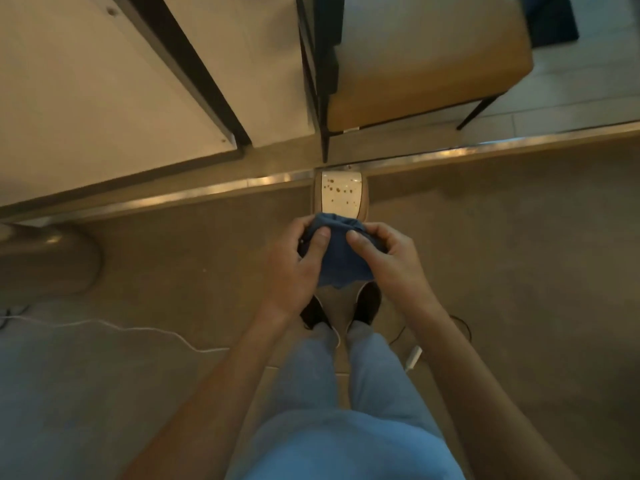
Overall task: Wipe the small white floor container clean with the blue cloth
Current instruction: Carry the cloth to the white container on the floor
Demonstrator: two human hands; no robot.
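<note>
Head view looked straight down past the person's light blue trousers [346, 393] to the floor [502, 271]. Both hands were raised in front of the body and held the blue cloth [337, 261] between them. The left hand [294, 268] gripped the cloth's left side, its thumb pressed on top of the fabric and its fingers curled behind it. The right hand [388, 258] pinched the right side in the same way, thumb on top. The cloth was bunched along its upper edge and hung down between the two hands, its lower corner loose.

The small white container [341, 195] stood on the floor beyond the hands, up against a shiny metal strip [207, 192] that ran across the floor. Its white inside was dotted with brown specks. The cloth covered the container's near end in this view; whether the two touched could not be told.

Dark shoes [369, 303] showed below the cloth. A white cable [138, 329] trailed over the floor at the left. Beyond the strip stood a chair with a tan seat [433, 71] and thin black legs.
</note>
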